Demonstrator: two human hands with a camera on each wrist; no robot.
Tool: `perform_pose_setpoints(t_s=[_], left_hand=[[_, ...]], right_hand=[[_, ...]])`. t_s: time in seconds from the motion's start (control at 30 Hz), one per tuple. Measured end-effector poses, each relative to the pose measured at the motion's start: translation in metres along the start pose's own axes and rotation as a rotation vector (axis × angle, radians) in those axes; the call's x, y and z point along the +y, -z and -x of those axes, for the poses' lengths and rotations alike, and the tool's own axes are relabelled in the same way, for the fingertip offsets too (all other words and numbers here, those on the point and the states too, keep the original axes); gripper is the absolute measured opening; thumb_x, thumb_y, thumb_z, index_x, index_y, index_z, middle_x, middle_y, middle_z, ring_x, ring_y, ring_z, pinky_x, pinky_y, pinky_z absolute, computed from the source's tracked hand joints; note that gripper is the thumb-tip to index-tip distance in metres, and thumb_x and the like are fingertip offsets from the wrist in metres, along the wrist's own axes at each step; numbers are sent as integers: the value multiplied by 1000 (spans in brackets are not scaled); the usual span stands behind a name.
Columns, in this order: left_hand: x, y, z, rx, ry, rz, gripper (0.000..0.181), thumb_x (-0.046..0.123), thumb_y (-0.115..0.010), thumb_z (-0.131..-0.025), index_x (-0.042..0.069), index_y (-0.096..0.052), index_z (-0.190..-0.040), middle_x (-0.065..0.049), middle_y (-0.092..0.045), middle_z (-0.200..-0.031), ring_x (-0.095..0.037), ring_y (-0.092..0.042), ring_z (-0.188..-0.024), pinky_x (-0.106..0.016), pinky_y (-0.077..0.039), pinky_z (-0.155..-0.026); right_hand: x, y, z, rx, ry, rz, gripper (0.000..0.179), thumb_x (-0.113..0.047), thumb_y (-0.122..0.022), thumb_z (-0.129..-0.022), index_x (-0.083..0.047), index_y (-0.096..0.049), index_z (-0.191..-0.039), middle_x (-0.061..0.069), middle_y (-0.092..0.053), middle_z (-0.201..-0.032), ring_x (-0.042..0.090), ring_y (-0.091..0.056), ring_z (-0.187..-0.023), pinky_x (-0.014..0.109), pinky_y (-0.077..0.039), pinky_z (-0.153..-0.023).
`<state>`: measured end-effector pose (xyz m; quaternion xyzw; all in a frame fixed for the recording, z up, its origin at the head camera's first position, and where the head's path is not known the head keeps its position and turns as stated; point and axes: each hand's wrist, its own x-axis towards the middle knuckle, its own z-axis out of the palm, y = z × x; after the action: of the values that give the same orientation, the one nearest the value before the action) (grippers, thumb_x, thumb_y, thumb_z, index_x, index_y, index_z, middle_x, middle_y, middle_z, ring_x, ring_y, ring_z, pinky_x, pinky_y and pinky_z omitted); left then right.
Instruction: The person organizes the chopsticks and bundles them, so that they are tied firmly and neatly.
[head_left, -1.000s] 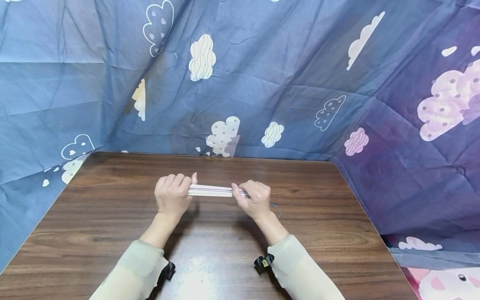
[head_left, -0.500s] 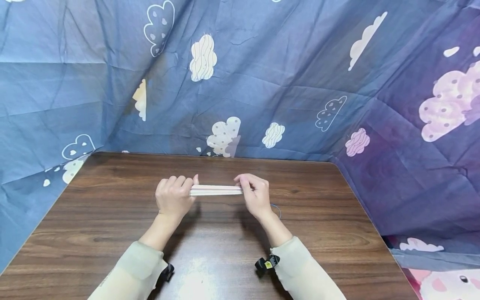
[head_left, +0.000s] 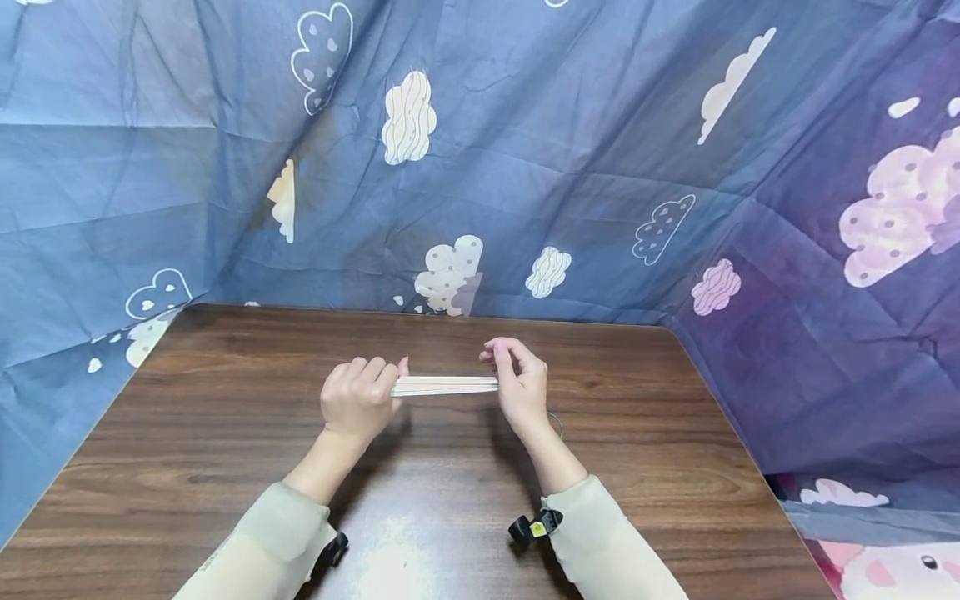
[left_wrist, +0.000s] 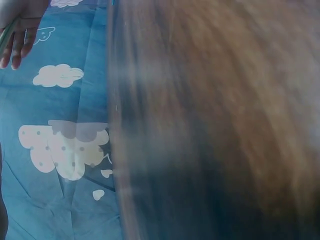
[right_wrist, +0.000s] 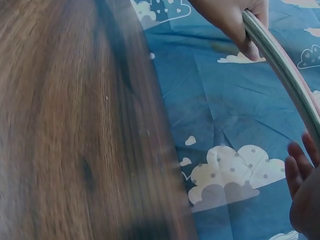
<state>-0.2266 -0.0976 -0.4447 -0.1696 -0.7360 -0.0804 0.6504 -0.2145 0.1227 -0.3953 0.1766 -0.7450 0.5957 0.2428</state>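
Observation:
A thin stack of white sheets (head_left: 446, 385), seen nearly edge-on, spans between the two hands above the table. In the right wrist view the stack (right_wrist: 282, 57) bows in a curve, with a pinkish face on one side. My left hand (head_left: 356, 400) grips its left end, fingers wrapped over and thumb raised behind. At the other end, my right hand (head_left: 523, 387) has the stack against its palm, with its thumb lifted. Its fingers look loose and fairly straight in the left wrist view, where this right hand (left_wrist: 22, 27) appears at the top left.
A thin loop of cord (head_left: 556, 425) lies on the brown wooden table (head_left: 660, 467), beside the right wrist. Blue cloud-patterned cloth (head_left: 510, 167) hangs behind and at the sides. Black wrist cameras (head_left: 536, 527) sit at the sleeve cuffs.
The right hand's thumb has come up off the stack and its fingers have loosened and risen. Both hands and the stack have shifted slightly to the right.

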Motion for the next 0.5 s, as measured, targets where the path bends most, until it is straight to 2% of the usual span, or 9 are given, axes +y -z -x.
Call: perform_pose_setpoints(t_s=[0.1,0.17,0.2,0.3,0.37,0.43,0.5], left_hand=[[-1,1,1,12,7,20,34,18,-61,-91,10,-53,-59,0,-58,-67,-26,-56,-58,-40,-53,-60],[-2,2,1,-17,17,26,34,19,-61,-92,10,-55,-60,-1,-61,-70,-26,-58,-59,-41,-53,-61],[-3,2,2,-37,23,23,36,20,-59,-93,10,-54,-59,-2,-60,-68,-26,-57,-57,-40,-52,-58],[-5,5,6,-97,44,3,46,25,-52,-99,10,-48,-55,-2,-55,-57,-25,-48,-45,-35,-37,-42],[-7,6,8,-111,66,-15,51,27,-47,-101,10,-43,-53,-4,-50,-51,-25,-41,-39,-35,-28,-38],[-7,7,9,-116,74,-19,51,26,-46,-100,9,-43,-52,-4,-50,-49,-26,-40,-38,-34,-26,-38],[-7,7,8,-122,76,-24,49,24,-48,-98,10,-43,-52,-3,-49,-48,-25,-40,-39,-35,-28,-39]], right_hand=[[6,-1,1,23,6,-26,21,0,-50,-102,15,-64,-103,31,-69,-99,15,-68,-92,20,-52,-85],[16,-1,0,16,21,-46,22,1,-48,-103,15,-64,-106,32,-68,-104,6,-64,-96,20,-50,-90],[20,-1,0,8,30,-52,22,1,-46,-103,15,-63,-107,31,-68,-105,5,-64,-97,20,-49,-91],[35,0,0,5,75,-56,28,-1,-39,-105,12,-63,-111,27,-69,-109,12,-64,-102,25,-48,-94],[37,1,-1,29,126,-64,35,-8,-33,-106,10,-62,-116,26,-68,-113,20,-64,-107,29,-46,-97],[37,1,0,19,184,-91,46,-21,-28,-109,10,-59,-122,27,-66,-118,29,-61,-114,35,-43,-101],[37,1,-1,-25,236,-121,61,-37,-22,-109,10,-54,-129,28,-63,-124,34,-57,-121,40,-40,-106]])
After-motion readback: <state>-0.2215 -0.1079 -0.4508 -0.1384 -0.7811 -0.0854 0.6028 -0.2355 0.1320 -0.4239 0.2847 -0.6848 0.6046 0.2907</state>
